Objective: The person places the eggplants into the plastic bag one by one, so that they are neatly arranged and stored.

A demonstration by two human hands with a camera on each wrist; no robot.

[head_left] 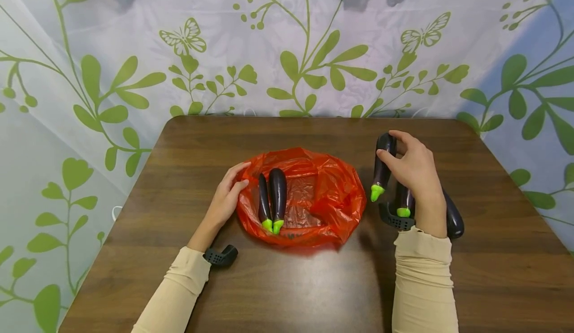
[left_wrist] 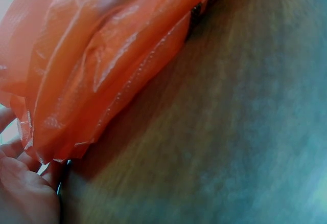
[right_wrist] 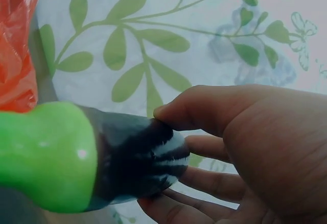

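Observation:
My right hand (head_left: 410,166) holds an eggplant (head_left: 382,173) by its dark end, its bright green cap pointing down toward me. In the right wrist view the thumb and fingers pinch that dark end, and the green cap (right_wrist: 51,155) is nearest the camera. At the table's middle lies a red plastic bag (head_left: 341,188), its mouth spread wide. Two eggplants, a slim one (head_left: 264,201) and a thicker one (head_left: 278,196), lie side by side inside it. My left hand (head_left: 226,196) grips the bag's left rim; folds of red plastic (left_wrist: 66,116) gather at its fingers.
Under my right forearm, partly hidden, another eggplant (head_left: 404,198) shows its green cap. The dark end of one more eggplant (head_left: 454,218) sticks out to the right of that wrist. The brown wooden table (head_left: 287,293) backs onto a leaf-patterned curtain (head_left: 269,49).

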